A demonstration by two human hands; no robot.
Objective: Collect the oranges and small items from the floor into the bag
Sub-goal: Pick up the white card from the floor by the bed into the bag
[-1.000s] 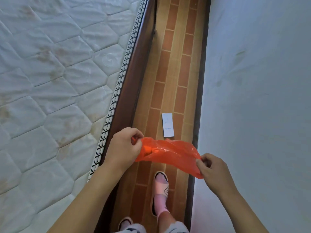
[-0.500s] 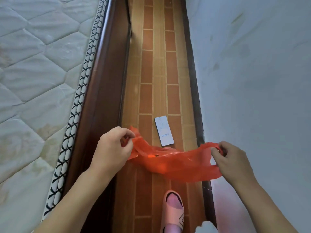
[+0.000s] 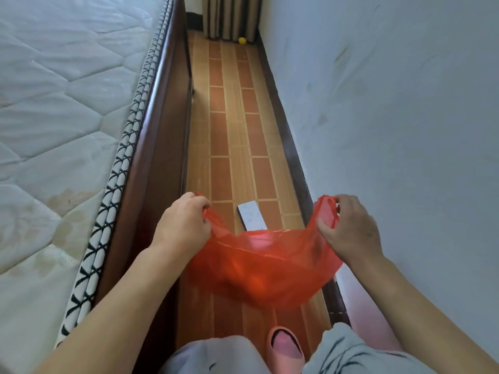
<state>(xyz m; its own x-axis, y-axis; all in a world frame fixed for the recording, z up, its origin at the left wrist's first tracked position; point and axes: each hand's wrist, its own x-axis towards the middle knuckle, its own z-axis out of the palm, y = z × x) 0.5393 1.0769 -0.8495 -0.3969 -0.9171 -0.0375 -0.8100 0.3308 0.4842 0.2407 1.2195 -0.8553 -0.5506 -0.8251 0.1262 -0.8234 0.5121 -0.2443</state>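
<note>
A thin red plastic bag hangs stretched between my two hands above the tiled floor. My left hand pinches the bag's left rim. My right hand grips the right handle loop. Something rounded and orange shows dimly through the plastic low in the bag. A small white flat box lies on the floor just beyond the bag's mouth, its near end hidden by the rim. Far down the aisle a small yellow-orange round fruit rests by the curtain.
The narrow floor strip runs between a dark wooden bed frame with a quilted mattress on the left and a white wall on the right. A striped curtain closes the far end. My pink slipper is near the bottom.
My hands have moved apart and pulled the bag's mouth wider. The view has tilted up, so the far end of the aisle and the round fruit now show.
</note>
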